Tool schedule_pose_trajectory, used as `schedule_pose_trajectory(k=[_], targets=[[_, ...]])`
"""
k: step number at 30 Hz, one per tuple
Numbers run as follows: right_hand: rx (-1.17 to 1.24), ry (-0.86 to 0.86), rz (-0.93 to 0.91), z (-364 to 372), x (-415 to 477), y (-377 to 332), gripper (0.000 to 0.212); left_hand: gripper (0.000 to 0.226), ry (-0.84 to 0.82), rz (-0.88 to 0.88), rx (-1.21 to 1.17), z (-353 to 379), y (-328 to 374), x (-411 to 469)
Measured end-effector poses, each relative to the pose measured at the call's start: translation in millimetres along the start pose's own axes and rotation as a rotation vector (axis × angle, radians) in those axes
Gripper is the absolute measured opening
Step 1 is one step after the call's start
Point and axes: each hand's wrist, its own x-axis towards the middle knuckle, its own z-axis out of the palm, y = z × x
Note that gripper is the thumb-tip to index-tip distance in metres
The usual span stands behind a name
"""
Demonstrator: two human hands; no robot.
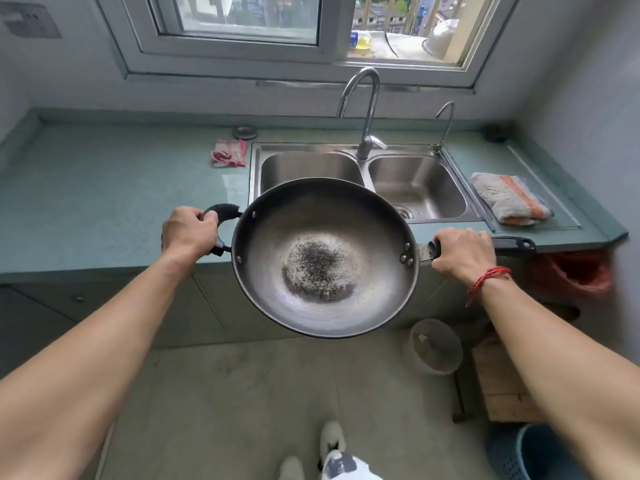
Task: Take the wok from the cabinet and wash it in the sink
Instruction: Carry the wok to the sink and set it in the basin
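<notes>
Below a window, green desk [104,188] with steel double sink [363,168]. Dark wok [325,258], blackened centre, held level; left hand [188,232] and right hand [462,254], fingers curled round handles.

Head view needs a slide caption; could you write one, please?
Left hand and right hand hold the wok by its handles before the sink.

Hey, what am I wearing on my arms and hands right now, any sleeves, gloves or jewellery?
No sleeves or gloves show: the left hand and right hand are bare, as are both arms. The only thing worn is a thin red string bracelet on the right wrist, with a loose end hanging down. No watch or rings visible.
</notes>
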Motion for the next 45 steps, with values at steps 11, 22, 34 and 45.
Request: schedule_pose_trajectory(k=[11,22,34,45], targets=[[0.003,-0.03,-0.03,25.4,156.1,-13.0,0.007,0.032,-0.023,-0.069,-0.092,69.8,35.3,124.6],[-0.014,-0.087,-0.146,60.0,324.9,-29.0,0.014,0.028,-0.008,-0.202,0.003,140.9,77.3,236.0],[0.022,-0.146,-0.173,98.5,402.5,-57.2,0.019,0.026,0.002,-0.297,0.009,179.2,75.0,302.8],[0.073,-0.187,-0.163,129.0,418.2,-78.6,0.019,0.012,-0.041,-0.288,0.097,203.7,55.5,337.8]])
